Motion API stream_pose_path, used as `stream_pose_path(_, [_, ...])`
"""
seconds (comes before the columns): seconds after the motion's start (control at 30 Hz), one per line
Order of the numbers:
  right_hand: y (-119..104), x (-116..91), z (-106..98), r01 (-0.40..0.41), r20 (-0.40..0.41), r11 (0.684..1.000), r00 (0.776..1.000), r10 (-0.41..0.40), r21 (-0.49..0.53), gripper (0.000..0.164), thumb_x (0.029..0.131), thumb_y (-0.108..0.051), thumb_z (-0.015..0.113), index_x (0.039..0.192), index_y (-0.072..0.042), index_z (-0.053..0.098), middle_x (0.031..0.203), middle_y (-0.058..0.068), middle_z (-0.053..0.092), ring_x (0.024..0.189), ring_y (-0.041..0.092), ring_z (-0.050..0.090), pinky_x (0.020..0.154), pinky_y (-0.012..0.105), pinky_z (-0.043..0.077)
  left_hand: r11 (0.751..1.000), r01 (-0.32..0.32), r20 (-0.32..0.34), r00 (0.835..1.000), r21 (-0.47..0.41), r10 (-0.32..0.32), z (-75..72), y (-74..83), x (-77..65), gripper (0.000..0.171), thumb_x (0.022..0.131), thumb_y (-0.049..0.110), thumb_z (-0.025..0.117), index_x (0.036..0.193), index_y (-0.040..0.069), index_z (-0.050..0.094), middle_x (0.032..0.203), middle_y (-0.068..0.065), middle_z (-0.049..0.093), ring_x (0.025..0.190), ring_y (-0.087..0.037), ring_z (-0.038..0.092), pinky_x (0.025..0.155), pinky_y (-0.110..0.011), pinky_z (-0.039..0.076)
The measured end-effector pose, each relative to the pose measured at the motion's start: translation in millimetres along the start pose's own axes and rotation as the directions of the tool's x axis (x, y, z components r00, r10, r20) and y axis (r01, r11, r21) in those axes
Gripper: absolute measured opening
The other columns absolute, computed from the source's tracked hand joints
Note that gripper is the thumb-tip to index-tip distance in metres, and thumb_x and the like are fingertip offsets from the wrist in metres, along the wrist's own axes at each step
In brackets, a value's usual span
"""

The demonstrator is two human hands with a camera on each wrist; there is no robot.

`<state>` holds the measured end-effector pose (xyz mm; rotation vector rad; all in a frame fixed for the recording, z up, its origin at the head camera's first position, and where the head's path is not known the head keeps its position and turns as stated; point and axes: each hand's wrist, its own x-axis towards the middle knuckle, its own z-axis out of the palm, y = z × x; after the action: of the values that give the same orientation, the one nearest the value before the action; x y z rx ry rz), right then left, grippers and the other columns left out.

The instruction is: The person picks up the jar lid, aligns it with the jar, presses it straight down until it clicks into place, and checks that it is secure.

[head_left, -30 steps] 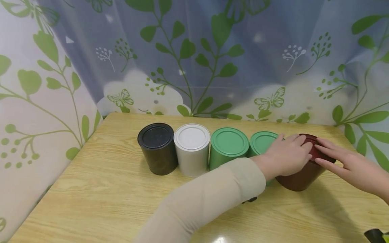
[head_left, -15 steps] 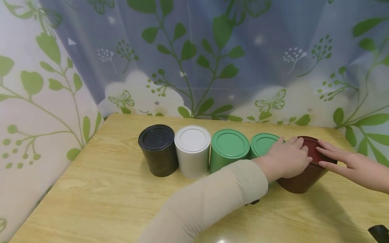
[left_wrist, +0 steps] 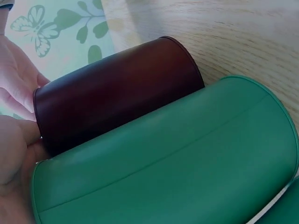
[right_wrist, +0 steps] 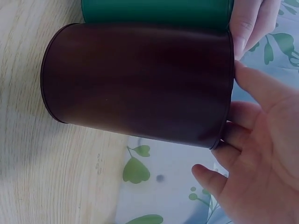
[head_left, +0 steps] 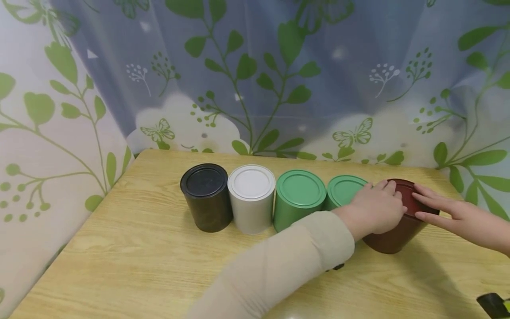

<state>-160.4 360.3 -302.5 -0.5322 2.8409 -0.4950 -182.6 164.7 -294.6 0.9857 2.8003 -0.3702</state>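
In the head view, my left hand (head_left: pixel 376 210) rests across the lids of a green canister (head_left: pixel 345 190) and the dark red canister (head_left: pixel 388 239) beside it. My right hand (head_left: pixel 458 212) reaches in from the right, its extended fingers touching the red canister's lid near the rim. Both canisters stand upright side by side. The right wrist view shows the red canister's smooth wall (right_wrist: pixel 140 84), with the thumb and fingers at its lid end and no fingers round the wall. My left forearm hides the front of the green canister.
Left of these stand another green canister (head_left: pixel 300 190), a white one (head_left: pixel 252 199) and a black one (head_left: pixel 206 199), in one row on the wooden table (head_left: pixel 139 266). A patterned curtain (head_left: pixel 255 79) hangs behind. A black object (head_left: pixel 492 305) shows at lower right.
Both hands stay on the canister lids and no canister has visibly moved. The view shifts slightly.
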Motion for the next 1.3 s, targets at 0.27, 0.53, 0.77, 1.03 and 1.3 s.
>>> stream_pose_path(0.27, [-0.9,2.5,-4.0,-0.017,0.033,0.999,0.999,0.015,0.033,0.062,0.097,-0.032,0.049,0.144,0.002,0.028,0.152,0.023,0.006,0.137,0.038,0.007,0.086,0.015,0.031,1.000,0.002,-0.011,1.000,-0.005,-0.002,-2.3,0.2,2.8,0.051,0.099,0.048,0.011,0.148,0.035,0.017,0.153,0.015,0.006,0.139,-0.004,0.002,0.111,-0.023,0.011])
stream_pose_path(0.53, [-11.6,6.7,-10.0,-0.047,0.078,0.997,0.996,0.042,0.058,0.067,0.097,-0.036,0.049,0.144,0.005,0.026,0.151,0.027,0.008,0.131,0.053,0.015,0.089,0.057,0.033,1.000,0.017,0.015,1.000,-0.021,-0.016,-4.9,0.8,4.4,0.045,0.100,0.046,0.019,0.145,0.039,0.023,0.153,0.015,0.007,0.139,-0.005,0.003,0.111,-0.023,0.011])
stream_pose_path(0.77, [-15.9,6.0,-11.0,-0.056,0.083,0.995,0.995,0.049,0.085,0.068,0.097,-0.036,0.049,0.144,0.007,0.024,0.150,0.028,0.007,0.131,0.054,0.013,0.090,0.062,0.030,1.000,-0.003,0.023,1.000,-0.006,0.003,-7.2,0.8,3.8,0.040,0.102,0.040,0.024,0.141,0.042,0.032,0.151,0.012,0.013,0.139,-0.007,0.006,0.111,-0.024,0.012])
stream_pose_path(1.03, [-20.0,5.3,-10.5,-0.072,0.100,0.993,0.993,0.062,0.093,0.072,0.097,-0.039,0.048,0.145,0.006,0.021,0.149,0.030,0.007,0.127,0.057,0.016,0.090,0.064,0.031,0.998,0.037,0.101,0.994,-0.042,-0.032,-15.3,6.5,0.3,0.042,0.101,0.043,0.023,0.143,0.041,0.024,0.153,0.013,0.004,0.139,-0.007,0.002,0.111,-0.024,0.009])
stream_pose_path(1.3, [-19.6,6.3,-11.5,-0.061,0.109,0.998,0.992,0.059,0.009,0.072,0.095,-0.042,0.050,0.145,0.005,0.025,0.147,0.033,0.013,0.124,0.058,0.023,0.089,0.063,0.032,0.992,0.077,0.144,0.988,-0.098,-0.062,-20.2,10.8,-0.8,0.039,0.099,0.047,0.026,0.138,0.049,0.026,0.152,0.016,0.004,0.137,-0.002,0.002,0.111,-0.025,0.008])
